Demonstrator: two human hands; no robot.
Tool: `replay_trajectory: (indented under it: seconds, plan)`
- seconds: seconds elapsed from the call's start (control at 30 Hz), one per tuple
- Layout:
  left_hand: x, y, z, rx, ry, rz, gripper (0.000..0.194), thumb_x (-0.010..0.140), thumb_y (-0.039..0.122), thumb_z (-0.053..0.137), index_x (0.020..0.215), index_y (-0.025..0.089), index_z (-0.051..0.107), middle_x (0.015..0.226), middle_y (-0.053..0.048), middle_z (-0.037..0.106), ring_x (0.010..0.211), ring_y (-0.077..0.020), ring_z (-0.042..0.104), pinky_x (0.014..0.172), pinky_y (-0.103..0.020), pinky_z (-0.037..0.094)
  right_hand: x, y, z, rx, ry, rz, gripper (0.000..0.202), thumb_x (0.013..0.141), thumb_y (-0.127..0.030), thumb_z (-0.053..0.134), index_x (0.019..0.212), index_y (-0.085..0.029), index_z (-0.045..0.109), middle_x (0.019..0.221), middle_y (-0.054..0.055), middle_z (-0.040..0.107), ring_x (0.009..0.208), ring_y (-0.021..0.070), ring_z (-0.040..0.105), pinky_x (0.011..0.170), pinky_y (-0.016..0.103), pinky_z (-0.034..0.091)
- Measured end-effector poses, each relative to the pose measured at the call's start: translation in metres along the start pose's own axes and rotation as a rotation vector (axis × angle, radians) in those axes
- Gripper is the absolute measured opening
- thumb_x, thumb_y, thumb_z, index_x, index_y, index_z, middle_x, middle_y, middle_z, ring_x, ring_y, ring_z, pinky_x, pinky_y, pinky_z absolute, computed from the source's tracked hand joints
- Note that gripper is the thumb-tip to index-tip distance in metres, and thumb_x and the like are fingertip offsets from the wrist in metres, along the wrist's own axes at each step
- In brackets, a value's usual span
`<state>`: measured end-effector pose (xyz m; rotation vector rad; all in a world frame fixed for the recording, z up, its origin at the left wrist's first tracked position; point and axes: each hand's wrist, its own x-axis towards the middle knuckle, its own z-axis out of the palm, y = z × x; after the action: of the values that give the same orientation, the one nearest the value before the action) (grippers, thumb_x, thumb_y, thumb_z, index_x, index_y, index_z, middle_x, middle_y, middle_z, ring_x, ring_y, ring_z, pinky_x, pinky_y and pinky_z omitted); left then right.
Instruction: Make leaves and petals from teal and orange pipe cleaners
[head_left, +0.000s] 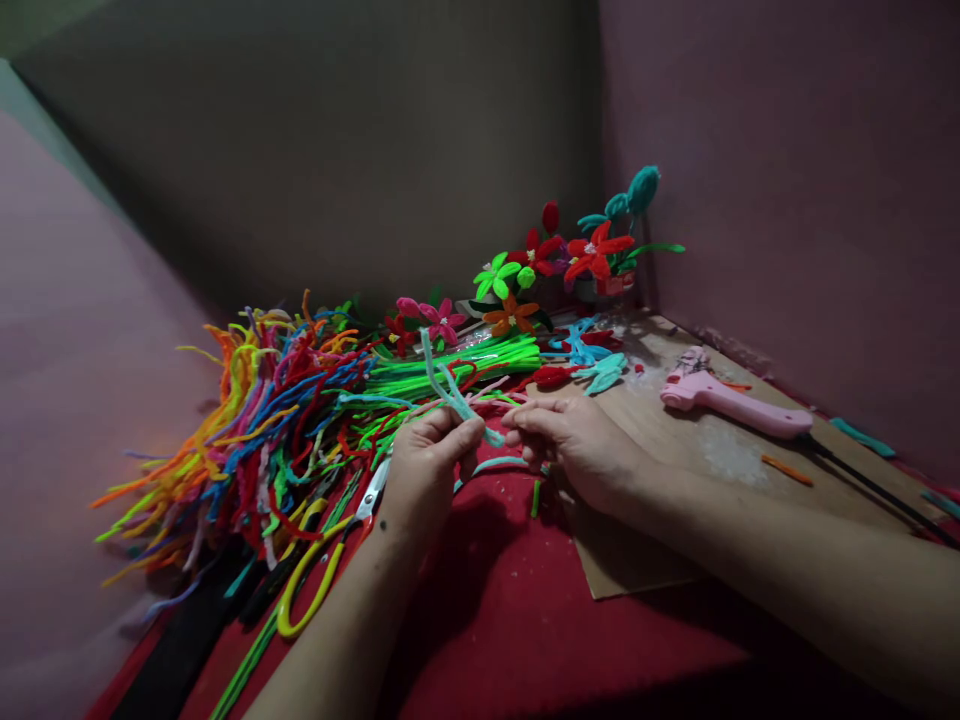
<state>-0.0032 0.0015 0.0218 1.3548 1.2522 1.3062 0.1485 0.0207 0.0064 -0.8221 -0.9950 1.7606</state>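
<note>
My left hand (431, 455) pinches a light turquoise pipe cleaner piece (456, 398) between thumb and fingers, its loose ends pointing up and to the left. Close on its right, my right hand (562, 440) has thumb and fingertips pressed together near the lower end of the same piece, which reaches toward them. Another turquoise strand (501, 463) curves just beneath both hands. A short green bit (535, 498) lies on the red cloth (517, 600) below my right hand.
Colourful pipe cleaners (262, 430) heap at left, with yellow-handled scissors (330, 575) before them. Green stems (465, 362) lie behind my hands. Fuzzy flowers (596, 250) stand by the wall. A pink glue gun (739, 405) rests on brown board (637, 550), its cable trailing right.
</note>
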Motion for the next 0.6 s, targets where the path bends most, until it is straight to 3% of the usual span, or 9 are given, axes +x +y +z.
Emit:
replay_trajectory:
  seconds: [0.07,0.2,0.37,0.47,0.6]
  plan:
    - [0.001,-0.001,0.000,0.008,-0.048,-0.045,0.019,0.070,0.028,0.066,0.062,0.014,0.057,0.047,0.004,0.044,0.041,-0.0050,0.034,0.041,-0.019,0.026,-0.002,-0.002,0.000,-0.097,-0.054,-0.088,0.011,0.068,-0.023,0.062,0.064,-0.012,0.064,0.052,-0.001,0.054,0.047,0.0066,0.043,0.046,0.022,0.030]
    - [0.001,-0.006,0.003,-0.004,-0.072,-0.084,0.016,0.065,0.027,0.069,0.063,0.013,0.060,0.049,0.004,0.045,0.042,-0.0043,0.035,0.041,-0.018,0.025,-0.002,0.000,-0.002,-0.162,-0.176,-0.080,0.011,0.063,-0.022,0.066,0.068,-0.013,0.069,0.057,0.000,0.059,0.052,0.0085,0.047,0.051,0.023,0.035]
    - [0.000,-0.007,0.008,-0.052,-0.069,-0.080,0.015,0.066,0.024,0.069,0.062,0.014,0.058,0.050,0.005,0.047,0.042,-0.0039,0.037,0.041,-0.018,0.027,0.002,0.008,-0.003,-0.201,-0.101,-0.101,0.008,0.060,-0.016,0.066,0.053,-0.014,0.062,0.049,-0.002,0.054,0.047,0.0074,0.042,0.049,0.024,0.032]
    - [0.000,-0.003,0.010,-0.158,-0.035,-0.101,0.014,0.066,0.024,0.069,0.066,0.015,0.057,0.047,0.006,0.044,0.038,-0.0033,0.034,0.038,-0.017,0.026,0.001,0.010,-0.002,-0.200,-0.069,-0.089,0.009,0.059,-0.016,0.068,0.054,-0.014,0.061,0.050,-0.002,0.054,0.048,0.0068,0.041,0.049,0.023,0.029]
    - [0.000,0.001,0.008,-0.193,-0.036,-0.122,0.017,0.068,0.024,0.068,0.066,0.015,0.055,0.047,0.005,0.046,0.038,-0.0036,0.037,0.037,-0.016,0.026,0.002,0.007,-0.004,-0.114,-0.176,-0.004,0.010,0.064,-0.017,0.066,0.057,-0.012,0.062,0.051,0.000,0.055,0.046,0.0067,0.041,0.048,0.023,0.029]
